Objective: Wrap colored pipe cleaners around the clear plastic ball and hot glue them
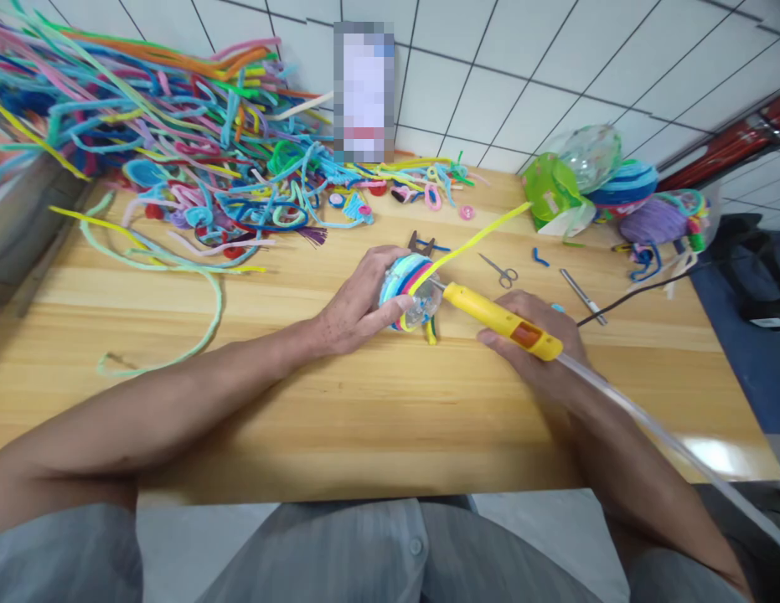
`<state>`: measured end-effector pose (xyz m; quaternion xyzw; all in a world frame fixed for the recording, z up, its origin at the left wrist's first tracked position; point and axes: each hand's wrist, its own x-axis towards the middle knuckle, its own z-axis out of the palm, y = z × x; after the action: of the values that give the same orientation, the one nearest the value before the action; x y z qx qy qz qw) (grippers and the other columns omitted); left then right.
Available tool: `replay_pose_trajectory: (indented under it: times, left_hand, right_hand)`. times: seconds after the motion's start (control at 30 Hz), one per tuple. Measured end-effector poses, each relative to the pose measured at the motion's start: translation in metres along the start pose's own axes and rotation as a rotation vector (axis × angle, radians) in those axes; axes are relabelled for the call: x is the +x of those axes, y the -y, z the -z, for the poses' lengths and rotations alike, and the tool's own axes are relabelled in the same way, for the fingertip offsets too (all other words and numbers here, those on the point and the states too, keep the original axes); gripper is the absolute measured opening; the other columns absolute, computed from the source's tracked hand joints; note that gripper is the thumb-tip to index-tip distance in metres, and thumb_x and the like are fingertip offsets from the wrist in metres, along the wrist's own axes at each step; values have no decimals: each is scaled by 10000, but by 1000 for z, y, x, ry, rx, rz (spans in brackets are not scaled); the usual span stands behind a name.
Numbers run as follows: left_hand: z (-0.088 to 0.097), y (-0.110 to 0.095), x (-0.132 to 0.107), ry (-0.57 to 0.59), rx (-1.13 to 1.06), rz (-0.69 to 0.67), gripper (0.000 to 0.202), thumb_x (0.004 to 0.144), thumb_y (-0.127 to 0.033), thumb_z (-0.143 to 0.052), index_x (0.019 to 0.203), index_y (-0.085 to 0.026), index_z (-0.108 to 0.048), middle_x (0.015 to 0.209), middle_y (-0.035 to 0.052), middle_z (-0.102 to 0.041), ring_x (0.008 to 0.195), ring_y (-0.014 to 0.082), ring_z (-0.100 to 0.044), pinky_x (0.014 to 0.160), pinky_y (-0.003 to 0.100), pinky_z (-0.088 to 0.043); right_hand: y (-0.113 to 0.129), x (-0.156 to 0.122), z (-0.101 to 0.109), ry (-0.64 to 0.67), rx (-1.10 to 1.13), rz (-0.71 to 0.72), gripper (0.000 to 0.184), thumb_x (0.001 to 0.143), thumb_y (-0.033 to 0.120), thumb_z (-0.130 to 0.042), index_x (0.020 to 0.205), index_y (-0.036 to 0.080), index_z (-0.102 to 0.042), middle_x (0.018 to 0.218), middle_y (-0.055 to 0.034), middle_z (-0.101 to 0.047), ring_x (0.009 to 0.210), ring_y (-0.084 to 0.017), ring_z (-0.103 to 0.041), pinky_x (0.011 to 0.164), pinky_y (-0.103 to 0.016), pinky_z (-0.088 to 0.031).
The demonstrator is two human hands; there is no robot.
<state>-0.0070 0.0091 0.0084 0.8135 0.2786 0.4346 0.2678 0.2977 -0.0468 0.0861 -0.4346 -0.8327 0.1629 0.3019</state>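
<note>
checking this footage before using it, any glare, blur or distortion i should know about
Head view: bright glare on the table near its right corner; head view: soft shadow beneath the left forearm; head view: the pipe cleaner pile smears toward the left edge, while the yellow glue gun reads fairly clearly; head view: the phone is pixelated, the wall tiles look skewed.

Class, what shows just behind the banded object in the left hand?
A dark pronged tip and a blue strip show beyond the banded object. It and the left hand hide anything else there.
</note>
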Motion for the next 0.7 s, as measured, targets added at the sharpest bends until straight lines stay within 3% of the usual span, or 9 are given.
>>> replay_pose_trajectory:
  times: [0.1,0.17,0.27,0.37,0.5,0.7]
  left_hand:
    - [-1,1,-1,-15,-2,1,565,1127,-544,-541,1583,-224,-448,1513,175,-589,1424,313,-580,1236,534,-526]
    - [-1,2,-3,-22,-6,7,568,1121,-546,-551,1586,-235,-452,1510,170,-595,1420,318,-580,1230,543,-532]
    - [-1,1,-4,-25,-13,24,559,1120,-538,-561,1587,-249,-457,1517,162,-598,1415,316,-583,1230,541,-534]
    - [0,0,-4,-25,-1,27,554,1121,-518,-569,1590,-245,-454,1519,155,-593,1416,315,-582,1236,536,-527]
    - [0,-1,-4,-22,10,26,542,1129,-498,-555,1594,-243,-446,1507,149,-598,1396,311,-592,1215,520,-543]
    - [1,-1,-4,-20,11,13,546,1127,-496,-563,1601,-253,-446,1503,145,-600,1395,307,-592,1212,509,-541]
  right_hand:
    - [-12,-4,24,-38,97,-142,160,1043,430,-736,1005,275,-730,942,-35,-778,817,-196,-723,700,-343,-569]
    - [-33,-5,45,-144,165,-231,259,1030,511,-751,1028,252,-764,970,-74,-799,812,-198,-723,685,-345,-565]
    - [-83,-7,77,-314,234,-399,386,931,578,-848,1055,221,-771,1021,-118,-817,746,-171,-708,624,-319,-538]
    - [-138,-16,101,-348,177,-648,336,923,505,-854,902,181,-769,786,-72,-772,596,-98,-645,540,-256,-456]
    - [-184,-36,111,-366,73,-765,289,901,384,-858,757,166,-734,590,-3,-676,499,-76,-579,491,-243,-390]
    - [-201,-55,110,-322,-79,-802,295,878,390,-863,753,162,-725,581,6,-662,529,-116,-575,522,-283,-399]
